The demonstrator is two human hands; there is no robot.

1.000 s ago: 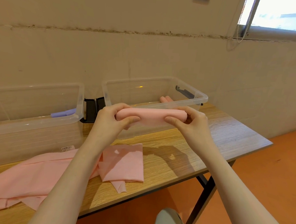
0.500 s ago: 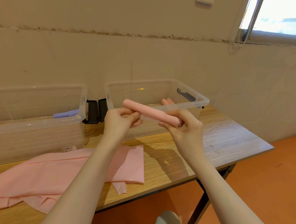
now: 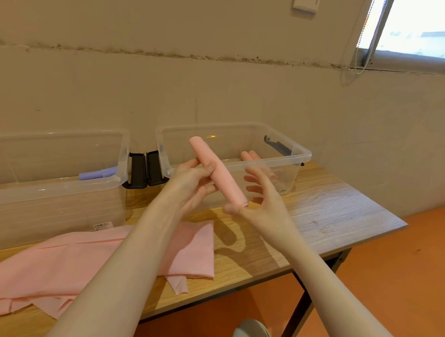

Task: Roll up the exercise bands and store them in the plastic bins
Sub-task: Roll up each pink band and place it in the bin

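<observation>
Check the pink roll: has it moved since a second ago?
Yes. The roll has turned from level to steeply tilted, its far end now up over the right bin; the left hand grips it.

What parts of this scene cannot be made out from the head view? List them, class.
- Purple roll: mostly hidden behind the left bin rim.
- Pink rolls in the right bin: partly hidden by its rim and the right hand.
- Unrolled bands: crossed by the left arm, cut off at the left edge.
- Bin label: too small to read.
</observation>
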